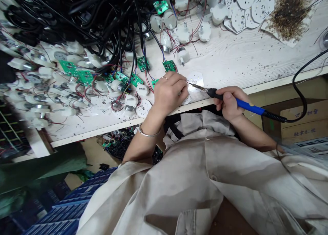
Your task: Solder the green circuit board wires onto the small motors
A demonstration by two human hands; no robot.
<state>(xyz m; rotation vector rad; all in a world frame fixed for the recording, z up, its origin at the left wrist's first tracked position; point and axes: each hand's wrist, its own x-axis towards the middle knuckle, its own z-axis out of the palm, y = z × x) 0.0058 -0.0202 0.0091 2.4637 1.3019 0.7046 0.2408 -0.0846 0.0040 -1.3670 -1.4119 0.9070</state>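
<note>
My right hand (232, 103) is closed around the blue handle of a soldering iron (246, 106), whose dark tip points left. That tip meets a white LED board (197, 78) near the table's front edge. Just left of the board, my left hand (171, 91) has its fingers pinched together, with thin wires (187, 81) showing at the fingertips. Their exact grip is partly hidden by the knuckles. Right behind this hand lies a green circuit board (169, 66) with a cable attached. Another white board (188, 99) peeks out below the fingers.
White motors (38, 98) with thin red wires crowd the left side, below a heap of black cables (97, 19). Stacked white LED boards (246, 9) and a dirty pad of brown residue (288, 16) sit at the back right. The iron's cord (298, 88) loops on the right.
</note>
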